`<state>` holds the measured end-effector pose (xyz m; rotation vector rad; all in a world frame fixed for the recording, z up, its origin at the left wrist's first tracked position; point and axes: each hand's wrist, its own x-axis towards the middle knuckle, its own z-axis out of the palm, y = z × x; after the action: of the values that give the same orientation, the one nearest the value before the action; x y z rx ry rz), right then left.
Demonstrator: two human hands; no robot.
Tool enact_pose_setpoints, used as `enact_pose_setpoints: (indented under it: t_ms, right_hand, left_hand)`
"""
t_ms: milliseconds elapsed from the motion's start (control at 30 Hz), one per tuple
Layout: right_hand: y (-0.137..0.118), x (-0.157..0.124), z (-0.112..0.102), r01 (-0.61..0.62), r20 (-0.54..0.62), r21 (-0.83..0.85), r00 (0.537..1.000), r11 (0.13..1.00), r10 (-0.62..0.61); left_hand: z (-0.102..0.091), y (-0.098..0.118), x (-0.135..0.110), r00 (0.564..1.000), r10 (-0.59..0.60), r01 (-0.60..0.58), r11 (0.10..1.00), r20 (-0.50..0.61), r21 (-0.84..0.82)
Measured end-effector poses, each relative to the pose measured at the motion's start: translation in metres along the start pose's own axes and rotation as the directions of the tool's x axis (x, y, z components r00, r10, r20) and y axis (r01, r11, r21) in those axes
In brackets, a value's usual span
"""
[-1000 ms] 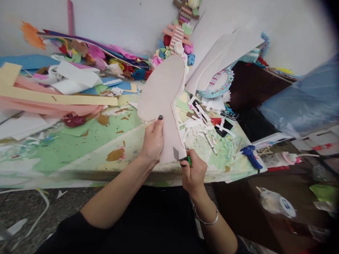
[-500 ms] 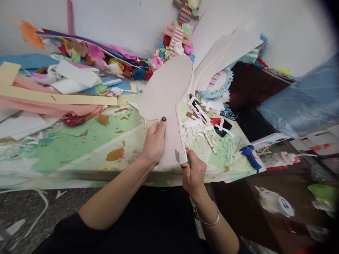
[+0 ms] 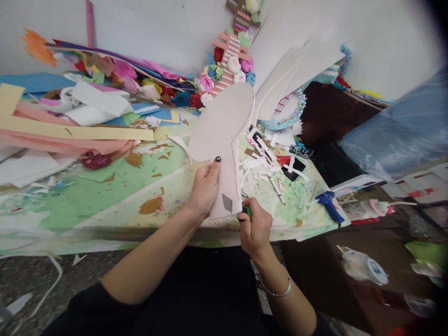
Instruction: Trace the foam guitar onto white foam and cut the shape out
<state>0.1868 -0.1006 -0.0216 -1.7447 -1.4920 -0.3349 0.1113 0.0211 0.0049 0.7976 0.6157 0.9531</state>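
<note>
A pale pinkish-white foam sheet (image 3: 222,121), cut broad and rounded at the top with a narrow stem, is tilted up over the front of the table. My left hand (image 3: 205,186) grips its stem from the left, thumb on the upper face. At the stem's lower right corner, my right hand (image 3: 256,228) is closed around a green-handled utility knife (image 3: 247,211), mostly hidden by the fingers. A flat grey blade (image 3: 227,202) shows on the foam, apparently passing through it. Along the sheet's right edge runs a reddish drawn line. A thin curved offcut (image 3: 180,145) lies at its left.
Paper strips (image 3: 77,128) and coloured scraps crowd the left side. Paper flowers (image 3: 206,84) stand behind. To the right are white scraps (image 3: 261,163), a white pen (image 3: 276,187) and a blue glue gun (image 3: 331,206) near the table's edge.
The foam sheet has come slightly down and its lower end has shifted left. More of the grey blade and green handle shows. Both hands stay nearly in place.
</note>
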Motion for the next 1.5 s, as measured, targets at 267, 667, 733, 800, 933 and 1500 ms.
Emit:
enact_pose_setpoints:
  t_ms: [267,667,733,800,933,1500]
  right_hand:
    - [-0.002,0.003,-0.004,0.002,0.021,-0.051,1.000,0.999,-0.001]
    - [0.000,-0.004,-0.003,-0.036,0.037,-0.039,0.999,0.999,0.037]
    - [-0.001,-0.004,-0.002,-0.033,0.023,-0.042,0.999,0.999,0.034]
    - [-0.002,-0.005,-0.001,-0.034,0.001,-0.050,0.999,0.998,0.034]
    - [-0.004,-0.006,0.000,-0.049,-0.014,-0.030,0.999,0.998,0.049]
    - [-0.011,0.002,-0.004,-0.088,-0.001,-0.076,0.996,0.993,0.088]
  left_hand:
    - [-0.002,0.001,0.010,1.000,-0.017,0.017,0.999,0.011,0.032]
    - [-0.009,0.009,0.017,0.999,0.040,-0.037,0.992,-0.021,0.119]
    - [-0.008,0.007,0.016,0.998,0.055,-0.052,0.991,-0.022,0.123]
    - [-0.005,0.005,0.014,0.997,0.079,-0.077,0.990,-0.017,0.117]
    - [0.001,0.003,0.010,0.995,0.095,-0.090,0.989,-0.041,0.122]
    - [0.003,-0.003,0.012,0.995,0.104,-0.103,0.992,-0.011,0.079]
